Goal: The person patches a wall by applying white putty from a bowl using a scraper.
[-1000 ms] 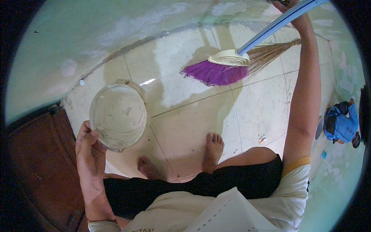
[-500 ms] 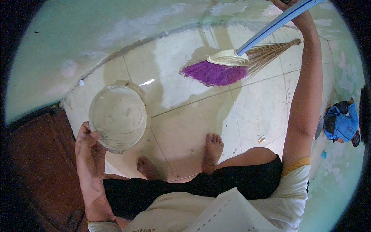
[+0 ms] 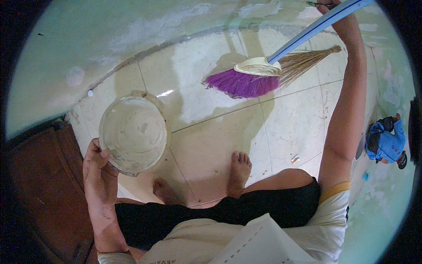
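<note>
My left hand (image 3: 97, 160) grips the near-left rim of a round, whitish see-through plastic tub (image 3: 132, 132), thumb over the edge. Pale smears coat the tub's inside. Stretched up to the far right, my right hand (image 3: 330, 6) is at the wall by the top edge of the view. Its fingers are bent around something thin and dark, mostly cut off by the frame and too small to name. The blue handle of a purple-bristled broom (image 3: 246, 82) crosses in front of that wrist.
A stick broom (image 3: 307, 61) lies behind the purple one on the tiled floor (image 3: 211, 145). Patchy green wall (image 3: 132, 31) curves around the far side. A brown panel (image 3: 48, 176) stands at left. At far right, a person in blue (image 3: 387, 138) appears bent over.
The view has shifted very slightly. My right hand shows a little lower at the top edge, with the dark thing's tip now visible. My left hand keeps its grip on the tub.
</note>
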Tool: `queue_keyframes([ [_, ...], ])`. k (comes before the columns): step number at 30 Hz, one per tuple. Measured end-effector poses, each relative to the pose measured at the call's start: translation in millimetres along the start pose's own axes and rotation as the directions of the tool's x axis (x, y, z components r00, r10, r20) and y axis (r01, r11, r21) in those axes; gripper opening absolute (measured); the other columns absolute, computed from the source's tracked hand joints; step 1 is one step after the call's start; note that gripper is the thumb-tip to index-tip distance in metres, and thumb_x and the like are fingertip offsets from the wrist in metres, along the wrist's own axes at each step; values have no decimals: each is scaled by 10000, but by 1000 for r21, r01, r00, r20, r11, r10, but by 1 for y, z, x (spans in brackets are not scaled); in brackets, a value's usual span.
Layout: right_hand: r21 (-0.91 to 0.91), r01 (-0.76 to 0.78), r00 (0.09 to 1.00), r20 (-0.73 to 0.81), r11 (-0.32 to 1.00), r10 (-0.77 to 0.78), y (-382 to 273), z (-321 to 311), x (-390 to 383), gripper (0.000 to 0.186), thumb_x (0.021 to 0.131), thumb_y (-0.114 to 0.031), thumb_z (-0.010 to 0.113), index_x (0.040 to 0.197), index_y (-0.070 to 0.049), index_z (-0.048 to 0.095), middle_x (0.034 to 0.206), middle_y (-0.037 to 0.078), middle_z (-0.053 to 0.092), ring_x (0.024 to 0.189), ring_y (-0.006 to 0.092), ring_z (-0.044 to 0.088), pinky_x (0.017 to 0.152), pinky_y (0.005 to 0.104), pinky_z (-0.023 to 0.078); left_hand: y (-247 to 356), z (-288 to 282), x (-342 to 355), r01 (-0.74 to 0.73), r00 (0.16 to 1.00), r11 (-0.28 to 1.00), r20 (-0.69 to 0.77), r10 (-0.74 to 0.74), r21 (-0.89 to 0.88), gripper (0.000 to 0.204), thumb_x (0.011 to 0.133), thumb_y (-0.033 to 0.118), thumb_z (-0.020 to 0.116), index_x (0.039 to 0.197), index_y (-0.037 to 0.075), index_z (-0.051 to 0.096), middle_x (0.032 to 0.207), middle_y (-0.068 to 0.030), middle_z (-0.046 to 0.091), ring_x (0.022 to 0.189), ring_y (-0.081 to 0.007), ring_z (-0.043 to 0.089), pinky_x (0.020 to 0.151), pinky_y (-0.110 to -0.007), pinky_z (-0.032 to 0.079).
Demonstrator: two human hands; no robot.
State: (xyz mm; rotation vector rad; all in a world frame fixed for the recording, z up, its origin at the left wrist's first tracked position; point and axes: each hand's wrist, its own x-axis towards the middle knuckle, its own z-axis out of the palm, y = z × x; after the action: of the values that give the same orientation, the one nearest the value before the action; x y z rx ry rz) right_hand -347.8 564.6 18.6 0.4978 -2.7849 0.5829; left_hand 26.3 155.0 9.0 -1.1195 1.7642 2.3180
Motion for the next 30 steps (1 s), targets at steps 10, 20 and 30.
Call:
queue_keyframes([
  [10,58,3,998,-68,998,1,0,1,-5,170,784,-162,715,867,-21,670,747,80,662,711,156,620,633,320,501,0,1,3,0,1000,1000,-26,0,11,213,892,139,540,1064,16,512,1031,-65,601,944,-142,612,861,-323,520],
  [20,71,155,986,-70,985,-150,16,15,-4,189,820,-188,682,829,-3,647,702,75,627,626,168,586,554,329,463,0,-4,1,-7,1000,1000,-2,7,-6,220,875,121,552,1064,14,512,1033,-70,605,941,-148,618,858,-315,517],
  [30,275,18,960,263,961,-94,52,108,-17,241,912,-255,669,1013,-37,673,816,16,640,707,95,555,654,246,463,0,-4,-1,-1,1000,1000,-18,1,2,231,886,124,555,1081,10,512,1036,-74,611,950,-143,619,879,-314,507],
])
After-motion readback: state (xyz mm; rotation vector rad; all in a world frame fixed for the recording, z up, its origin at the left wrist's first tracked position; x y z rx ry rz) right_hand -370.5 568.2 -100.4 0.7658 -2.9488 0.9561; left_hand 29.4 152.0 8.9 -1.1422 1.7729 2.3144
